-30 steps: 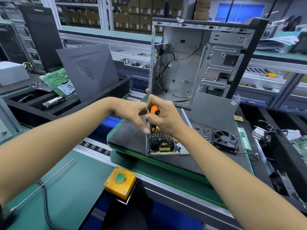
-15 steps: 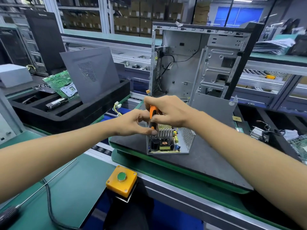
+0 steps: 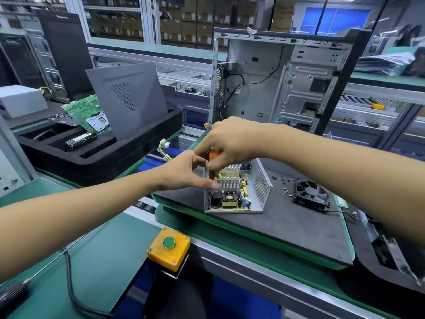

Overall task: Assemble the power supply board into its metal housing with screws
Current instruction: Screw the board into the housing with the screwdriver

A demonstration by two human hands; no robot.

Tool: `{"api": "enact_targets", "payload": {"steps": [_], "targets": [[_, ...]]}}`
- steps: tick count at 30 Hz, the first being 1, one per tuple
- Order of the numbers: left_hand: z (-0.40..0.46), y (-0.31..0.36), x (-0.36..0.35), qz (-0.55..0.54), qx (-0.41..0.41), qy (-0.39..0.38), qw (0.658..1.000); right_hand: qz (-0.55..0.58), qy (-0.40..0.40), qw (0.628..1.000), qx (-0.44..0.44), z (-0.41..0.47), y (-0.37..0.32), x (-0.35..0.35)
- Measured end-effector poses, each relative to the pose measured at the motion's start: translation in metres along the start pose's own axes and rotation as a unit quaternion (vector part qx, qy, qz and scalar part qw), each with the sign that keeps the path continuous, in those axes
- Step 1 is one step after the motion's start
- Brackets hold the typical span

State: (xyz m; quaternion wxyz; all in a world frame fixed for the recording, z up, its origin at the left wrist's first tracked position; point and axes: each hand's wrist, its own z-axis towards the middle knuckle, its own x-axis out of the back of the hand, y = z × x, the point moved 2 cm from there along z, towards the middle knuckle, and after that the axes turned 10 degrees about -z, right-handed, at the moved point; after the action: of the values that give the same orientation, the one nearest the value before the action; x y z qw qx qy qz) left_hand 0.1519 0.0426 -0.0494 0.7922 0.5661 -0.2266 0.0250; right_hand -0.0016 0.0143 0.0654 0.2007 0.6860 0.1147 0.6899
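hands [image 3: 230, 143] gripping screwdriver [image 3: 212, 155] over housing [image 3: 259, 187] left edge

Two bare forearms reach into the head view from the bottom corners, with no sleeves over any part that shows. The left hand [image 3: 184, 171] and the right hand [image 3: 232, 143] wear no gloves, and no rings show on the fingers that can be seen. Neither wrist carries a watch, strap or band. The nails are short and unpainted where they show, as on the left thumb. At the bottom edge, dark clothing covers the lap.
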Motion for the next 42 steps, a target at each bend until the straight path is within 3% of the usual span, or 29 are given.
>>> {"api": "enact_targets", "payload": {"steps": [11,17,23,32,42], "targets": [[-0.001,0.004,0.002,-0.021,0.026,-0.014,0.999,-0.095,-0.017,0.994,0.049,0.0,0.003,-0.001],[-0.002,-0.002,-0.001,-0.064,-0.024,0.026,0.997,-0.177,-0.011,0.983,0.056,0.01,-0.004,0.002],[-0.004,0.006,0.0,-0.061,-0.011,0.016,0.998,-0.07,-0.035,0.996,0.043,0.005,0.0,0.009],[-0.002,0.007,-0.004,-0.083,-0.017,0.027,0.996,-0.128,-0.042,0.989,0.062,0.004,-0.003,0.007],[-0.005,0.002,-0.002,-0.084,-0.03,0.032,0.996,-0.026,-0.065,0.996,0.056,0.0,-0.004,0.014]]}}
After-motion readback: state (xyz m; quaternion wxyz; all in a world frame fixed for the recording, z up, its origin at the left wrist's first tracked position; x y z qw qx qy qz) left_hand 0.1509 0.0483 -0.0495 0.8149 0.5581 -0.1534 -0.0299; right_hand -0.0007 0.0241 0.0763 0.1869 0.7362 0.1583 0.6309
